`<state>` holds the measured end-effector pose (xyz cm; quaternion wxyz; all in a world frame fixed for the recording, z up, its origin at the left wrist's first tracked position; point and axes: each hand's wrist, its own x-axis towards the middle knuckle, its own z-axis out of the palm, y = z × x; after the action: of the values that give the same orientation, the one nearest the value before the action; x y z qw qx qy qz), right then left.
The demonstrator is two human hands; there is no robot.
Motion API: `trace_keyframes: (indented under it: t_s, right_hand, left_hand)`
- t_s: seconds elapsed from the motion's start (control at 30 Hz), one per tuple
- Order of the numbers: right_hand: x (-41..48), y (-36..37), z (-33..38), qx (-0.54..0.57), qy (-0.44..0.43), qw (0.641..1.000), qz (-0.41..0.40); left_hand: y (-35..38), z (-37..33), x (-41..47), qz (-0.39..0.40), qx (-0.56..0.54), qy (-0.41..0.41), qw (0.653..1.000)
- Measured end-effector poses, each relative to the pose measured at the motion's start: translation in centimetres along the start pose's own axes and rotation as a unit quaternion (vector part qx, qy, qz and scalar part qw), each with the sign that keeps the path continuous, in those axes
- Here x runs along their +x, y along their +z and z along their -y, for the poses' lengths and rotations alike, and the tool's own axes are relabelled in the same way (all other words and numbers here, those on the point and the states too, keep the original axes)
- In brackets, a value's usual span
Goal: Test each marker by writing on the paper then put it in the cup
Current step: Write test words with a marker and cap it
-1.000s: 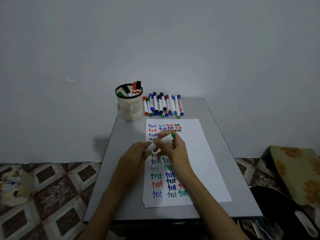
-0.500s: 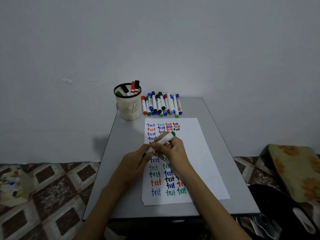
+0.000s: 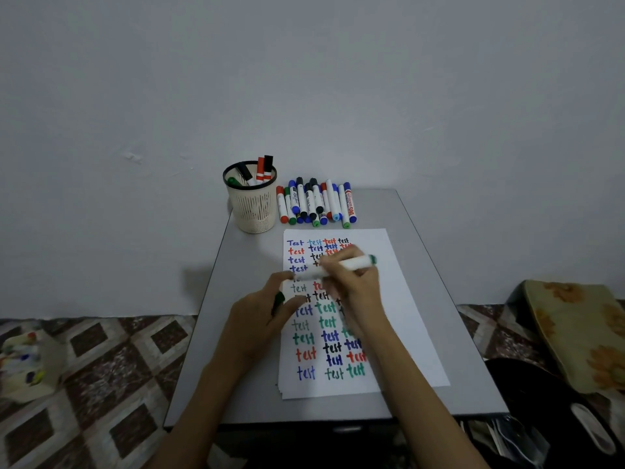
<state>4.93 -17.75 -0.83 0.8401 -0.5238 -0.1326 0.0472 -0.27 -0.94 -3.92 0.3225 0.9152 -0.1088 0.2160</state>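
Grey table [image 3: 439,333] against pale wall; right hand [image 3: 355,286] grips marker [image 3: 351,264], left hand [image 3: 263,316] pinches green cap [image 3: 279,298].

A small rectangular grey table [image 3: 257,333] with a smooth matte top stands against a pale wall. At its far left corner sits a cream slotted plastic cup with a black rim [image 3: 252,206], upright, with a few markers standing in it. Just beside the cup, along the far edge, lies a row of white-barrelled markers with red, green, blue and black caps [image 3: 316,204], packed side by side. Nearer, a thin stack of white paper sheets [image 3: 399,316] lies flat, its top sheet covered in coloured handwritten "test" words.
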Motion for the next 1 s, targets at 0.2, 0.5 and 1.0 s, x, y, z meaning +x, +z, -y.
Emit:
trace_keyframes:
  t_s: [0.2, 0.5, 1.0]
  right_hand:
    - [4.3, -3.9, 2.6, 0.101, -0.044, 0.983, -0.145]
    - [9.0, -4.2, 1.2, -0.192, 0.009, 0.975, -0.107]
    - [9.7, -4.4, -1.0, -0.294, -0.019, 0.952, -0.086]
  left_hand:
    - [1.3, 1.1, 0.6, 0.014, 0.065, 0.021, 0.998]
    - [1.3, 1.4, 0.8, 0.036, 0.076, 0.013, 0.996]
    - [1.1, 1.3, 0.9, 0.046, 0.063, -0.001, 0.997]
